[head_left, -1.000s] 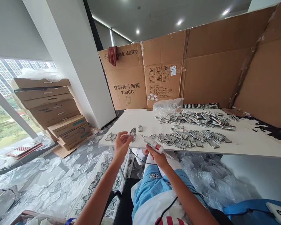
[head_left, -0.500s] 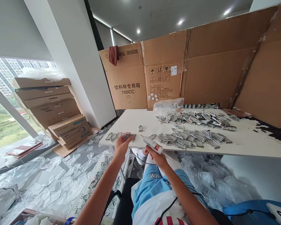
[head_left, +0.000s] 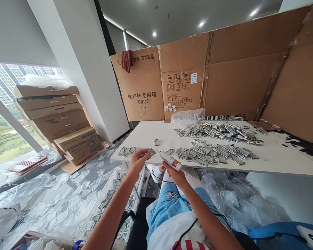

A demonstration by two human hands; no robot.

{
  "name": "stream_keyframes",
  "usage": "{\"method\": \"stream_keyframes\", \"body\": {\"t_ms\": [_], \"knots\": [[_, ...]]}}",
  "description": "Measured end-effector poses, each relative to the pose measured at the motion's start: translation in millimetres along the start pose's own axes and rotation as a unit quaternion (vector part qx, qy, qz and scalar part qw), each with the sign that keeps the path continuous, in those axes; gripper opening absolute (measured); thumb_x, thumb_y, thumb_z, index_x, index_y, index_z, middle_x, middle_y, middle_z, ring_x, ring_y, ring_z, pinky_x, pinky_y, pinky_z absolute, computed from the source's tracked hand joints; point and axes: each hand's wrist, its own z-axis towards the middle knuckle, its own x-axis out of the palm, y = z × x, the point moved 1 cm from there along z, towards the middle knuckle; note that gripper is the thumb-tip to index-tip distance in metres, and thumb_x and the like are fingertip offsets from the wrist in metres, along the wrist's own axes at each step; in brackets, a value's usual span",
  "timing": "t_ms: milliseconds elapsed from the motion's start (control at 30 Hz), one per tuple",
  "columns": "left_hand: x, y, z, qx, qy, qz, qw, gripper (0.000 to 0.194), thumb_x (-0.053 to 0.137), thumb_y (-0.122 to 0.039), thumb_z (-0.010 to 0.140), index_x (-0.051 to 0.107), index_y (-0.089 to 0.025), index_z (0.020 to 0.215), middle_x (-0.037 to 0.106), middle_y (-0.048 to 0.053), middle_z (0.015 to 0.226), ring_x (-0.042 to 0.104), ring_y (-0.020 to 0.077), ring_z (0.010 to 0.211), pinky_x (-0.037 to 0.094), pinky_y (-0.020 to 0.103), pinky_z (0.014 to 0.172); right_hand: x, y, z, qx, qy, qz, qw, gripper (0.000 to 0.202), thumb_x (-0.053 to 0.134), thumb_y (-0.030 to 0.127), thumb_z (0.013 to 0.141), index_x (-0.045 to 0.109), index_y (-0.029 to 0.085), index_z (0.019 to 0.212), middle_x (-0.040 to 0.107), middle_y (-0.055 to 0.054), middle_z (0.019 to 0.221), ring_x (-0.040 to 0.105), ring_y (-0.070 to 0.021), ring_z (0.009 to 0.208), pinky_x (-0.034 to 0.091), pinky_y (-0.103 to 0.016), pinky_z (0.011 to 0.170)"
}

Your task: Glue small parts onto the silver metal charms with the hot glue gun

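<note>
My left hand (head_left: 139, 160) is at the table's front edge, thumb and fingers pinched on a small silver metal buckle-like piece (head_left: 151, 152). My right hand (head_left: 174, 172) is wrapped around a white tube-shaped tool (head_left: 171, 161) with a thin pointed tip and red and green marks. Its tip points up and left, towards the held piece but apart from it. A short row of similar metal pieces (head_left: 127, 151) lies left of my left hand. One single piece (head_left: 157, 142) sits behind the hands, and another (head_left: 170, 151) lies just behind the tool.
Two heaps of metal pieces (head_left: 203, 152) cover the table's right side, with a clear plastic bag (head_left: 187, 119) behind. Cardboard walls (head_left: 184, 76) stand around the back. Black bits (head_left: 302, 144) lie far right. Below left is a long tray (head_left: 104, 205) of metal pieces; plastic wrap litters the floor.
My left hand has turned the metal piece and shifted it slightly right, so it now sticks out past the fingertips towards the tool. My right hand has barely moved.
</note>
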Motion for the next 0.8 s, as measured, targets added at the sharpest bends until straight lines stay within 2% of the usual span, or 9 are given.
{"method": "stream_keyframes", "body": {"t_ms": [167,400,533,633,800], "knots": [[1.4,-2,-2,-0.015,0.011,-0.009,1.0,0.045,0.099,-0.049,0.064,0.087,-0.021,0.097,0.087,0.011,0.102,0.079,0.0278,0.099,0.062,0.041,0.094,0,-1,0,0.003,0.006,0.001,1.0,0.052,0.082,0.075,0.088,0.075,0.023,0.093,0.08,-0.003,0.081,0.049,-0.0145,0.058,0.042,-0.03,0.057],[3.7,-3,-4,-0.021,0.033,0.001,0.999,0.044,0.1,-0.042,0.062,0.086,-0.02,0.098,0.085,0.009,0.096,0.078,0.0255,0.094,0.063,0.038,0.09,0,6,-3,0.001,0.005,-0.021,1.0,0.046,0.081,0.071,0.088,0.073,0.026,0.085,0.066,0.002,0.066,0.049,-0.0163,0.057,0.043,-0.032,0.058],[3.7,-2,-4,-0.019,0.02,0.009,1.0,0.049,0.101,-0.039,0.061,0.087,-0.019,0.103,0.084,0.01,0.095,0.078,0.025,0.09,0.064,0.037,0.084,-1,9,-5,0.019,0.012,-0.045,0.999,0.045,0.08,0.071,0.087,0.071,0.027,0.084,0.058,0.004,0.06,0.052,-0.0187,0.059,0.04,-0.033,0.057],[2.6,-2,-3,-0.019,0.013,0.008,1.0,0.05,0.101,-0.039,0.061,0.087,-0.018,0.104,0.084,0.01,0.094,0.079,0.0252,0.088,0.065,0.037,0.081,-1,12,-7,0.006,0.023,-0.071,0.997,0.047,0.077,0.072,0.089,0.07,0.027,0.081,0.05,0.005,0.055,0.051,-0.0192,0.058,0.04,-0.035,0.058],[2.4,-2,-3,-0.012,0.015,0.002,1.0,0.049,0.1,-0.039,0.062,0.087,-0.018,0.103,0.084,0.01,0.093,0.078,0.0248,0.088,0.064,0.035,0.078,-1,13,-6,0.018,0.031,-0.068,0.997,0.049,0.078,0.075,0.086,0.068,0.028,0.077,0.045,0.006,0.054,0.047,-0.0185,0.056,0.04,-0.035,0.057]]}}
